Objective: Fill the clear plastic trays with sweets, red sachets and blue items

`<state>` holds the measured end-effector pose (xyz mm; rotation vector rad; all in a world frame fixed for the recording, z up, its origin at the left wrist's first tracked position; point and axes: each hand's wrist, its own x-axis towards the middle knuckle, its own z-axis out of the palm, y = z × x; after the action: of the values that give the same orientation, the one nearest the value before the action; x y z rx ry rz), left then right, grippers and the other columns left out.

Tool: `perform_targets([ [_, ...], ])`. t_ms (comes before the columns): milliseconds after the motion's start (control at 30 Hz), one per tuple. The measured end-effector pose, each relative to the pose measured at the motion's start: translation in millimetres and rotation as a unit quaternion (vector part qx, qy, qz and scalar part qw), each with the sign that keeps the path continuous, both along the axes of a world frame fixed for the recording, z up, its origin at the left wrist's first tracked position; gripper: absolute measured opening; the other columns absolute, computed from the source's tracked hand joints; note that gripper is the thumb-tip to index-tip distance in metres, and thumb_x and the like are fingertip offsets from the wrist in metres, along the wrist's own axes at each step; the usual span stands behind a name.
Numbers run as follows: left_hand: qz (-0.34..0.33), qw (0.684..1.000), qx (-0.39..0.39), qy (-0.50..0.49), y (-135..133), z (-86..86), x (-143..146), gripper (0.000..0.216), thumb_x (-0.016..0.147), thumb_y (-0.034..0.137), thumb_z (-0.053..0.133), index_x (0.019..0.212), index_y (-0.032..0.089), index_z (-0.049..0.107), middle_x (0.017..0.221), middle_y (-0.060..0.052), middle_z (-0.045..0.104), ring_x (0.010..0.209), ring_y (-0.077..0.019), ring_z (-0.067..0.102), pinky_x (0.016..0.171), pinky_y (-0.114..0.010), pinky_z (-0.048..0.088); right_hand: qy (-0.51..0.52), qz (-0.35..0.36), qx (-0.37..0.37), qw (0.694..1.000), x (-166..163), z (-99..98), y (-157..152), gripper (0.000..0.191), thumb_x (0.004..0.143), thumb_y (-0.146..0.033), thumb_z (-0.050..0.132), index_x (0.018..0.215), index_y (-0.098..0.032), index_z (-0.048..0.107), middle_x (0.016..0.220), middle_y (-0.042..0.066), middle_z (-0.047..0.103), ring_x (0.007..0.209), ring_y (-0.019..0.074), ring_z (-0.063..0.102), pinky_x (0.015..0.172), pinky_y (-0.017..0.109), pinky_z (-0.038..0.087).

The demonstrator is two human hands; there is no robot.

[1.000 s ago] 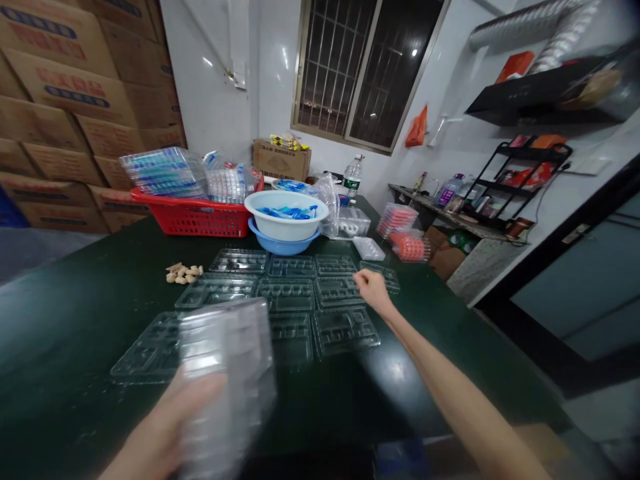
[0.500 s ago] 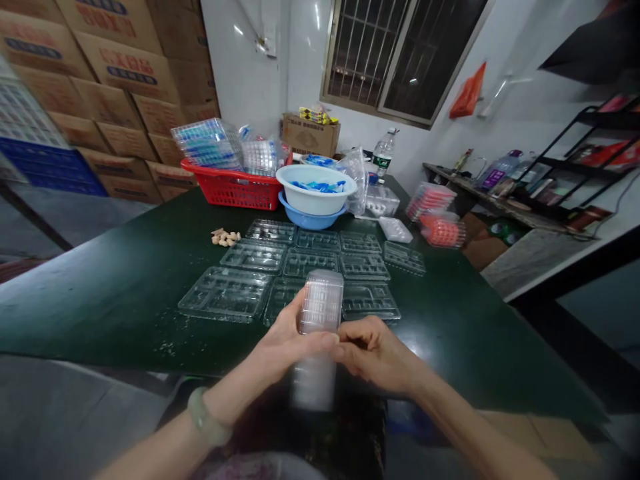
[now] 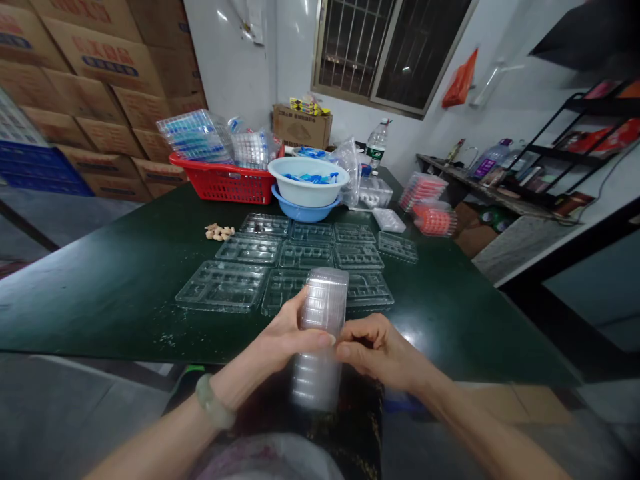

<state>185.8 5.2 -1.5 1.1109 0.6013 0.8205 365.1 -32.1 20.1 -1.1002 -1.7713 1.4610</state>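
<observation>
A stack of nested clear plastic trays (image 3: 323, 387) stands on end over the table's near edge. My left hand (image 3: 287, 337) is wrapped round its left side, thumb across the front. At the right edge of the stack, my right hand (image 3: 383, 350) has its thumb and curled fingers pinched together; how many tray rims are between them is too fine to see. Beyond the stack, several clear plastic trays (image 3: 225, 285) lie in rows on the dark green table (image 3: 450, 313), the nearest partly hidden by my left hand and the stack.
Small beige pieces (image 3: 219, 232) lie left of the trays. Behind are a red basket (image 3: 233, 187) of packs, a pale basin (image 3: 307, 190) of blue pieces on a blue basin (image 3: 305, 212), and a water bottle (image 3: 377, 143). Packs of red-orange items (image 3: 434, 219) sit at right.
The view has shifted slightly, so the table and its things sit a little further left and higher. Both hands keep nearly the same hold on the stack.
</observation>
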Motion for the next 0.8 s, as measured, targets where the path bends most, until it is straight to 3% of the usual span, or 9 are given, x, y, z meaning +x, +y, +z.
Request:
perform_targets([
  [133, 0.008, 0.999, -0.024, -0.024, -1, -3.9, 0, 0.054, 0.057, 0.023, 0.077, 0.106, 0.015, 0.056, 0.077, -0.004, 0.062, 0.064, -0.017, 0.056, 0.054, -0.024, 0.045, -0.012, -0.007, 0.006, 1.0, 5, 4.1, -8, 0.033, 0.081, -0.037, 0.056, 0.057, -0.014, 0.05, 0.048, -0.006, 0.042, 0.044, 0.004, 0.034, 0.042, 0.018, 0.025],
  [233, 0.079, 0.991, -0.105, -0.033, 3, -9.6, -20, 0.04, 0.058, 0.023, 0.076, 0.094, 0.015, 0.059, 0.073, -0.004, 0.063, 0.058, -0.0163, 0.057, 0.053, -0.024, 0.047, -0.039, -0.062, 0.031, 0.997, 33, 11.7, -14, 0.032, 0.084, -0.038, 0.051, 0.061, -0.016, 0.05, 0.048, -0.006, 0.039, 0.042, 0.0044, 0.032, 0.041, 0.019, 0.024],
  [300, 0.128, 0.979, -0.155, -0.041, 8, -11.9, -40, 0.032, 0.056, 0.024, 0.075, 0.083, 0.014, 0.061, 0.067, -0.004, 0.063, 0.055, -0.0173, 0.058, 0.053, -0.026, 0.049, -0.122, -0.114, 0.085, 0.982, 65, 12.9, -13, 0.032, 0.086, -0.039, 0.045, 0.065, -0.017, 0.05, 0.05, -0.006, 0.04, 0.043, 0.0057, 0.034, 0.042, 0.019, 0.026],
  [367, 0.167, 0.968, -0.183, -0.036, 12, -11.9, -60, 0.029, 0.055, 0.023, 0.074, 0.079, 0.015, 0.062, 0.065, -0.003, 0.064, 0.055, -0.0192, 0.059, 0.054, -0.028, 0.05, -0.295, -0.166, 0.156, 0.928, 99, 6.1, -5, 0.031, 0.088, -0.036, 0.042, 0.067, -0.017, 0.053, 0.054, -0.003, 0.047, 0.049, 0.0084, 0.043, 0.047, 0.02, 0.031],
  [467, 0.205, 0.962, -0.179, -0.012, 14, -9.1, -75, 0.042, 0.051, 0.019, 0.073, 0.092, 0.016, 0.063, 0.06, -0.001, 0.064, 0.049, -0.018, 0.057, 0.047, -0.024, 0.047, -0.617, -0.19, 0.177, 0.743, 143, -18.5, 19, 0.027, 0.089, -0.028, 0.038, 0.076, -0.017, 0.059, 0.067, 0.004, 0.061, 0.063, 0.0148, 0.058, 0.055, 0.023, 0.037],
  [500, 0.209, 0.963, -0.17, -0.004, 13, -8.0, -75, 0.05, 0.049, 0.018, 0.073, 0.098, 0.017, 0.063, 0.057, 0.0, 0.064, 0.045, -0.0172, 0.055, 0.043, -0.023, 0.046, -0.681, -0.165, 0.16, 0.695, 154, -28.0, 28, 0.026, 0.088, -0.025, 0.039, 0.079, -0.016, 0.061, 0.071, 0.007, 0.064, 0.067, 0.0168, 0.061, 0.057, 0.024, 0.039],
  [533, 0.213, 0.964, -0.16, 0.003, 11, -7.0, -74, 0.057, 0.048, 0.018, 0.073, 0.104, 0.017, 0.061, 0.055, 0.0, 0.063, 0.043, -0.017, 0.054, 0.041, -0.023, 0.044, -0.715, -0.143, 0.143, 0.669, 162, -36.7, 38, 0.024, 0.087, -0.023, 0.041, 0.08, -0.015, 0.063, 0.074, 0.009, 0.066, 0.071, 0.0187, 0.063, 0.058, 0.024, 0.04],
  [633, 0.221, 0.965, -0.141, 0.021, 6, -4.5, -63, 0.072, 0.049, 0.019, 0.072, 0.118, 0.019, 0.053, 0.061, -0.001, 0.066, 0.047, -0.0199, 0.057, 0.042, -0.024, 0.045, -0.738, -0.096, 0.124, 0.657, 174, -53.5, 67, 0.021, 0.083, -0.014, 0.046, 0.078, -0.012, 0.066, 0.08, 0.015, 0.068, 0.08, 0.023, 0.065, 0.065, 0.027, 0.044],
  [800, 0.211, 0.967, -0.139, 0.031, 3, -1.8, -52, 0.077, 0.05, 0.021, 0.072, 0.123, 0.02, 0.048, 0.073, -0.003, 0.068, 0.061, -0.024, 0.062, 0.049, -0.024, 0.048, -0.748, -0.076, 0.138, 0.645, 176, -57.5, 107, 0.022, 0.085, -0.009, 0.044, 0.088, -0.01, 0.065, 0.093, 0.013, 0.067, 0.092, 0.0221, 0.062, 0.076, 0.033, 0.047],
])
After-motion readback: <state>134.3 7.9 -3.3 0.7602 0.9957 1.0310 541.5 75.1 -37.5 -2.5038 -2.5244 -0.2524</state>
